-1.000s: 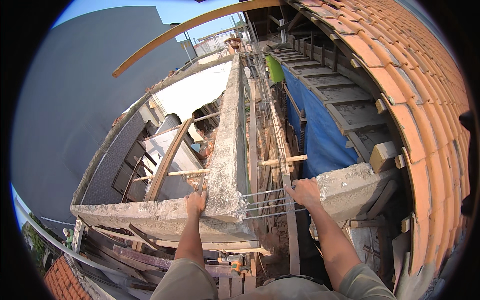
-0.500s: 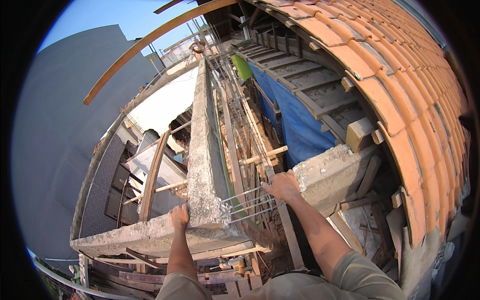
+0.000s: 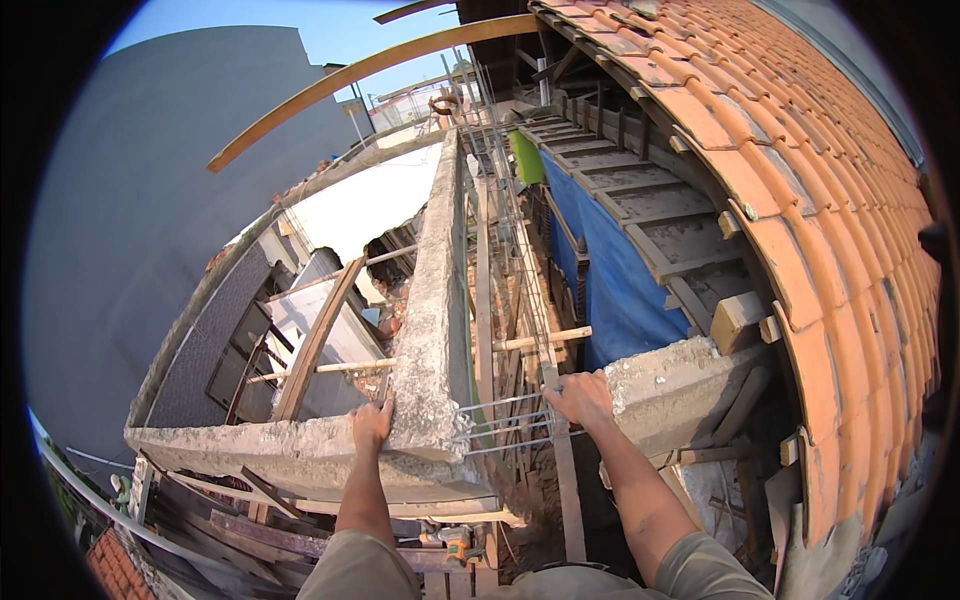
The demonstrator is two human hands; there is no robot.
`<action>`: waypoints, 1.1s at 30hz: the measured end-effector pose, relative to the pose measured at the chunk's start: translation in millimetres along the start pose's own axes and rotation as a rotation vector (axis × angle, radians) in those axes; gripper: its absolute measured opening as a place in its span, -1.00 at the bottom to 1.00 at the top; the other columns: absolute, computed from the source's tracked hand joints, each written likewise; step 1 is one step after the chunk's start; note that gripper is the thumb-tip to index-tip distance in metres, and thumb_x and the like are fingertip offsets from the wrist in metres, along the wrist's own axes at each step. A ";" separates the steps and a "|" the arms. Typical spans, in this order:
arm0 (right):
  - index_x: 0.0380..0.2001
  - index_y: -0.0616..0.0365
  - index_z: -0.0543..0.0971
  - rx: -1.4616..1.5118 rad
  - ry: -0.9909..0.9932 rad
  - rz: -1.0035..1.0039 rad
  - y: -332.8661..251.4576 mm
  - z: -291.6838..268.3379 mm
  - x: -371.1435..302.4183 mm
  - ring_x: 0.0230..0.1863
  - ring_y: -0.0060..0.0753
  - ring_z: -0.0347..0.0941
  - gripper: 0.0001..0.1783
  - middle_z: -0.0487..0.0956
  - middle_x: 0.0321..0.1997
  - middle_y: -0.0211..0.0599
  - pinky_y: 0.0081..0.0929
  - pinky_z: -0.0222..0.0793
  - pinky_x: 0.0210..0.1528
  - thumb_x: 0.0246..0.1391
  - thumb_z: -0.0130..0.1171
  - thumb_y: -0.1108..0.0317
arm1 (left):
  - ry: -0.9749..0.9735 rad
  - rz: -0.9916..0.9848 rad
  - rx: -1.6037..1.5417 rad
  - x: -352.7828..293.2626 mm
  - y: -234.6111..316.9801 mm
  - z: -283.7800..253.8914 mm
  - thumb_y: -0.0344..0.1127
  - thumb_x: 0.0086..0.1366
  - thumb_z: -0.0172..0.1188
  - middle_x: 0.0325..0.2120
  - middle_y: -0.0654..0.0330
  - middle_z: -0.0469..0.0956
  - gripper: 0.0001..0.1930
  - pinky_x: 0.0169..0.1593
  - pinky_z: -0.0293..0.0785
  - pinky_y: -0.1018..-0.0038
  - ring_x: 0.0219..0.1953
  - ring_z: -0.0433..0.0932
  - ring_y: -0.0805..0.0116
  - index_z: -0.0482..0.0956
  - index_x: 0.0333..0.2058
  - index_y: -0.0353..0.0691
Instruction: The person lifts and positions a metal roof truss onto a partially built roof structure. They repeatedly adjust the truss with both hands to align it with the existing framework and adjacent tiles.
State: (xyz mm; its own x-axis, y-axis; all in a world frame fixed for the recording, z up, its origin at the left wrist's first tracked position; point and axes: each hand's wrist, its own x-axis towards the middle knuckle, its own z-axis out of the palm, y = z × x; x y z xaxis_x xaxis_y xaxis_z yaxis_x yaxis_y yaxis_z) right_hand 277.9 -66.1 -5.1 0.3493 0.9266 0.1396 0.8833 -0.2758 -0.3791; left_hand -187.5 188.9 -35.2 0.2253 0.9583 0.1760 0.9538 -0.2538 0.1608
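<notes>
My left hand (image 3: pixel 372 424) is closed over the top edge of a rough grey concrete beam (image 3: pixel 240 440), close to the corner where a second concrete beam (image 3: pixel 430 330) runs away from me. My right hand (image 3: pixel 582 400) is closed around the upper bar of several parallel steel rebars (image 3: pixel 505 425) that stick out of that broken corner. Its wrist lies beside the chipped end of another concrete beam (image 3: pixel 680 385). A long wooden plank (image 3: pixel 564 480) passes just under my right fingers, which partly hide the bar.
Orange roof tiles (image 3: pixel 830 280) curve along the right. A blue tarp (image 3: pixel 615 270) hangs beneath wooden framing. Bamboo poles (image 3: pixel 545 340) and timber cross the deep gaps between beams. An orange-and-grey power tool (image 3: pixel 455 543) sits below the corner. A grey wall (image 3: pixel 170 170) rises at left.
The view has swung, so the far beam and roof appear shifted to the right. Both hands keep their places on the concrete and the rebar.
</notes>
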 end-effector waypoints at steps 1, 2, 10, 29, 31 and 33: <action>-0.07 0.10 0.98 0.009 0.018 -0.014 0.1 0.4 -0.1 0.03 0.09 0.86 -0.31 0.92 -0.13 0.06 0.06 0.46 0.39 0.50 0.25 -0.33 | -0.019 -0.005 0.009 0.3 0.8 -0.7 0.37 0.72 -0.03 0.03 -0.35 0.85 -0.22 0.58 0.27 -0.17 0.21 0.81 -0.30 0.95 0.10 -0.22; -0.07 0.10 0.98 0.008 0.024 -0.015 0.2 0.8 -0.4 0.04 0.10 0.86 -0.32 0.92 -0.13 0.05 0.06 0.46 0.39 0.50 0.26 -0.32 | -0.001 0.003 0.004 0.5 1.4 -1.1 0.38 0.72 -0.03 0.03 -0.35 0.85 -0.22 0.59 0.27 -0.18 0.21 0.81 -0.30 0.95 0.09 -0.22; -0.07 0.16 0.96 0.018 0.021 -0.034 1.1 1.5 -0.5 0.03 0.14 0.86 -0.28 0.91 -0.16 0.10 0.14 0.48 0.38 0.51 0.28 -0.34 | -0.009 -0.025 0.001 -4.5 8.6 -10.1 0.39 0.69 0.00 -0.01 -0.35 0.86 -0.21 0.57 0.29 -0.26 0.17 0.81 -0.34 0.95 0.05 -0.25; -0.19 0.22 0.94 -0.071 -0.004 -0.025 -1.1 4.4 3.7 0.04 0.25 0.83 -0.05 0.89 -0.17 0.19 0.17 0.43 0.43 0.55 0.09 -0.54 | -0.012 -0.048 -0.032 -9.5 15.4 -17.2 0.53 0.63 0.00 0.00 -0.41 0.84 -0.05 0.58 0.27 -0.22 0.19 0.81 -0.33 0.94 -0.01 -0.40; -0.18 0.18 0.94 -0.079 -0.005 -0.008 -1.8 3.7 4.4 0.03 0.28 0.83 -0.07 0.88 -0.18 0.19 0.17 0.43 0.42 0.58 0.04 -0.52 | -0.008 -0.034 -0.086 -12.3 17.5 -19.7 0.53 0.63 0.01 -0.01 -0.41 0.84 -0.06 0.58 0.27 -0.22 0.19 0.81 -0.33 0.94 -0.01 -0.39; -0.17 0.18 0.94 -0.087 -0.023 0.028 -3.8 2.1 5.0 0.04 0.31 0.82 -0.06 0.88 -0.17 0.20 0.22 0.41 0.48 0.61 0.00 -0.51 | -0.010 -0.045 -0.089 -13.4 17.7 -20.5 0.53 0.62 0.03 0.00 -0.40 0.84 -0.06 0.58 0.27 -0.22 0.20 0.81 -0.33 0.93 -0.01 -0.40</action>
State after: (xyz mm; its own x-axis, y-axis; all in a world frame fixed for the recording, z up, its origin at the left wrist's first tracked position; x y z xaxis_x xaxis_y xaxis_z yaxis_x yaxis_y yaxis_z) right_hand 275.5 -59.9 -4.8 0.3682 0.9234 0.1084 0.8974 -0.3225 -0.3011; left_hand -177.7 168.9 -14.8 0.1853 0.9700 0.1573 0.9415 -0.2210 0.2543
